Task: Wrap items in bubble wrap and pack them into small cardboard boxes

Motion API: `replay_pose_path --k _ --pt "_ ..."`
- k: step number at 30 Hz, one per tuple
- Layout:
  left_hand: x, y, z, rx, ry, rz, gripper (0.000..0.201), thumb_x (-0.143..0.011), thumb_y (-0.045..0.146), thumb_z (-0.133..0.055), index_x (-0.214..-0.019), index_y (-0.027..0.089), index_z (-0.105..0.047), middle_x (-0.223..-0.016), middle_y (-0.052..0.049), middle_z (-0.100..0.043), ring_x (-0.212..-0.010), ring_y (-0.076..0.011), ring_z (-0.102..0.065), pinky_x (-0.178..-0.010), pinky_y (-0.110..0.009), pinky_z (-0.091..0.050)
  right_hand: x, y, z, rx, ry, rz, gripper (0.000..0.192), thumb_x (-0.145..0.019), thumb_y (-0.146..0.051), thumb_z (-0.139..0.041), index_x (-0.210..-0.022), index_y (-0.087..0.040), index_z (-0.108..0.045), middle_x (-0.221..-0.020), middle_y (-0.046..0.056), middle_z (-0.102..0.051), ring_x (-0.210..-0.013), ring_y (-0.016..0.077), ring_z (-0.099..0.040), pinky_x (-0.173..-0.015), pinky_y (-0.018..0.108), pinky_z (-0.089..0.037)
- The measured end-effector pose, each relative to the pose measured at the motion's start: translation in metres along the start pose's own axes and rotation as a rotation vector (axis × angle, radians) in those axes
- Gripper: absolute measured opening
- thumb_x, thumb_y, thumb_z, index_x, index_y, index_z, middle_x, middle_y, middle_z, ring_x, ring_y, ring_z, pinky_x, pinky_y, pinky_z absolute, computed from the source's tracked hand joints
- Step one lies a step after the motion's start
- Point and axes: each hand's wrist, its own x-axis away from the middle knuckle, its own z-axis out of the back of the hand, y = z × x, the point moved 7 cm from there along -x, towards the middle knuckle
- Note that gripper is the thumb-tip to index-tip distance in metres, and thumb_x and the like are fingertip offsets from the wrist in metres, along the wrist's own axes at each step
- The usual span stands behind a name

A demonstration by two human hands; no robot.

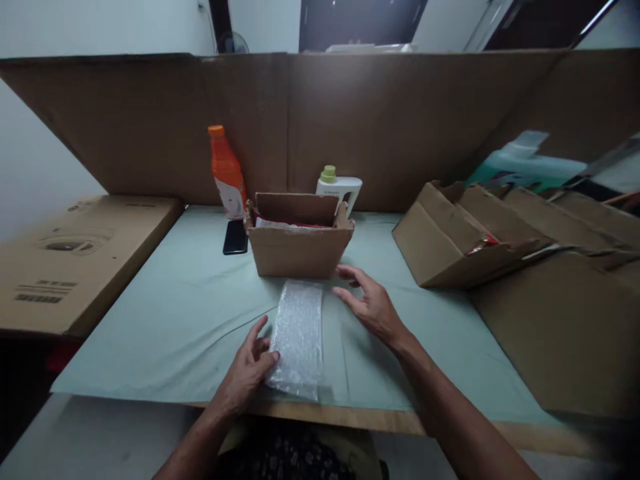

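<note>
No writing can be read anywhere. The flat carton [75, 260] at nine o'clock bears dark printed lines and a round mark, too blurred to make out. The orange bottle [227, 172] at twelve o'clock shows a white label, also illegible.

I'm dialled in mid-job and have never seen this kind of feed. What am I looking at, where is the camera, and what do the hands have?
There is one picture, taken by a camera worn on the person's head, looking forward and down. No machine: two bare hands. The left hand presses the near corner of a strip of bubble wrap lying flat on the green table cover. The right hand hovers open beside it, holding nothing. Behind stands a small open cardboard box, a black phone, an orange bottle and a white bottle. More folded boxes lie right.
</note>
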Motion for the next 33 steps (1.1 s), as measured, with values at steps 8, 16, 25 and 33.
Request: replay_pose_path --k 8,16,25,33 --pt "0.016 -0.007 0.002 0.014 -0.046 0.101 0.090 -0.075 0.049 -0.074 -0.152 0.022 -0.036 -0.132 -0.015 -0.048 -0.101 -0.0228 -0.057 -0.076 -0.038 -0.059 0.133 -0.023 -0.057 0.138 -0.419 0.182 0.085 -0.077 -0.031 -0.079 -0.152 -0.023 -0.040 -0.154 0.015 -0.048 -0.139 0.0329 -0.047 -0.111 0.052 -0.044" --pt "0.033 0.012 0.018 -0.589 0.079 -0.354 0.063 -0.077 0.022 -0.058 -0.140 0.024 -0.052 -0.135 -0.013 -0.056 -0.116 -0.0282 -0.059 -0.096 -0.048 -0.053 0.099 -0.029 -0.096 -0.010 -0.328 0.017 0.035 -0.093 -0.018 -0.051 -0.124 -0.023 -0.066 -0.108 0.008 -0.077 -0.092 0.0227 -0.071 -0.084 0.041 -0.056" --pt "-0.021 0.011 -0.009 -0.938 0.100 -0.448 0.060 -0.089 0.020 -0.050 -0.148 0.019 -0.043 -0.100 -0.007 -0.073 -0.085 -0.0211 -0.068 -0.081 -0.037 -0.056 0.095 -0.038 -0.061 0.209 -0.073 0.126 0.037 -0.092 -0.024 -0.060 -0.130 -0.020 -0.060 -0.123 0.013 -0.070 -0.108 0.0276 -0.066 -0.089 0.045 -0.053" --pt "-0.009 0.027 -0.009 -1.056 0.189 -0.709 0.050 -0.092 0.016 -0.050 -0.142 0.018 -0.047 -0.134 -0.017 -0.059 -0.119 -0.0270 -0.061 -0.097 -0.045 -0.053 0.092 -0.047 -0.093 0.324 -0.249 0.309 0.032 -0.091 -0.010 -0.055 -0.121 -0.017 -0.064 -0.123 0.014 -0.070 -0.113 0.0305 -0.063 -0.092 0.049 -0.052"
